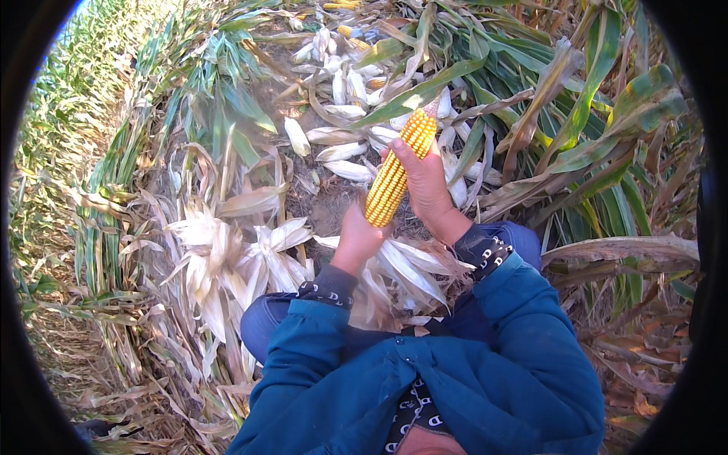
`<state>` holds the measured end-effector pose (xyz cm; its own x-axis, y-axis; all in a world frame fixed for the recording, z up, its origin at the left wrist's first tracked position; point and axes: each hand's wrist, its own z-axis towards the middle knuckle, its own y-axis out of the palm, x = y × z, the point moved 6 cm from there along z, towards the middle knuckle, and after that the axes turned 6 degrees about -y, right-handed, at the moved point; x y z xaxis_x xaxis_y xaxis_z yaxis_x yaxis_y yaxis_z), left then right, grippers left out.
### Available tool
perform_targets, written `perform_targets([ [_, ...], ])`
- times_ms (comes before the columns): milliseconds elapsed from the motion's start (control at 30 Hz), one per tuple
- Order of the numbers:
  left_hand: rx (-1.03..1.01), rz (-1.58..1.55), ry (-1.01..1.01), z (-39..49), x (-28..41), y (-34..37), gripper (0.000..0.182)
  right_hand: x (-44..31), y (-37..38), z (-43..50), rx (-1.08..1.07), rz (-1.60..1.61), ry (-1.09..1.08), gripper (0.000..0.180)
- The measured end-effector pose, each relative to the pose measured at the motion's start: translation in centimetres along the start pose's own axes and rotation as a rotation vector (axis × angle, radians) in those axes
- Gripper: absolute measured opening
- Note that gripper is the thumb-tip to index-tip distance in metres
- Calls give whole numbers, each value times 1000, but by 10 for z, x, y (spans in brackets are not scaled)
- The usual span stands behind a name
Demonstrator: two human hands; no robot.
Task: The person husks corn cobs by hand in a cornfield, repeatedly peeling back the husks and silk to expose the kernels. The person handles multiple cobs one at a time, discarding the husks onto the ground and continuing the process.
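A bare yellow ear of corn (388, 190) slants up and to the right between my two hands, its kernels exposed. My right hand (425, 182) grips its upper middle, with the thumb lying across the kernels. Around the lower end closes my left hand (364, 230), slightly blurred, its fingers partly hidden. Pale loose husks (406, 270) lie below the hands, over and between my legs. Beyond the ear, several ears still in pale husks (341, 151) rest on the soil.
Peeled husks (216, 256) are heaped at the left. Cut green and dry corn stalks (569, 142) lie in a thick pile at the right, and more leafy stalks (187, 85) at the upper left. Yellow ears (352, 38) show at the far top.
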<state>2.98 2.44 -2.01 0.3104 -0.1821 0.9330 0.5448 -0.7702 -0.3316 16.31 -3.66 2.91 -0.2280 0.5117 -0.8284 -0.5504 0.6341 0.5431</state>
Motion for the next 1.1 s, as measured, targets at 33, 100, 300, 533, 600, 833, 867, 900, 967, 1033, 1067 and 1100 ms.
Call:
perform_targets([
  [33, -4, -23, 0, -1, 0, 1, 46, -2, 1, -1, -2, -59, -39, 49],
  [100, 17, -18, 38, 2, -9, 6, 46, -2, 0, -4, 1, -159, -81, 55],
  [300, 74, 95, -78, 6, -22, 12, 49, -6, 3, -18, 26, -331, -146, 55],
  [533, 73, 123, -70, 14, -46, 19, 54, -21, 23, -36, -171, -493, -343, 53],
  [600, 87, 107, -4, 9, -51, 15, 52, -27, 59, -74, -618, -777, -719, 55],
  [833, -33, -42, 144, 7, -35, 21, 40, -32, 37, -37, -329, -711, -488, 58],
  [867, -36, -22, 159, 5, -22, 17, 35, -23, 22, -20, -229, -655, -440, 58],
  [900, -44, -7, 174, 4, -13, 16, 30, -12, 4, -5, -126, -603, -390, 57],
  [967, 3, 128, 135, 0, -3, 12, 24, 2, -16, 12, -23, -392, -162, 54],
  [1033, 12, 105, 66, -2, 7, 7, 20, 12, -25, 16, 20, -247, 13, 52],
  [1067, -2, 14, 16, -2, 12, 3, 19, 16, -25, 16, 12, -209, 74, 51],
  [1100, -14, -78, -36, -1, 13, 1, 18, 21, -25, 14, 2, -172, 138, 51],
])
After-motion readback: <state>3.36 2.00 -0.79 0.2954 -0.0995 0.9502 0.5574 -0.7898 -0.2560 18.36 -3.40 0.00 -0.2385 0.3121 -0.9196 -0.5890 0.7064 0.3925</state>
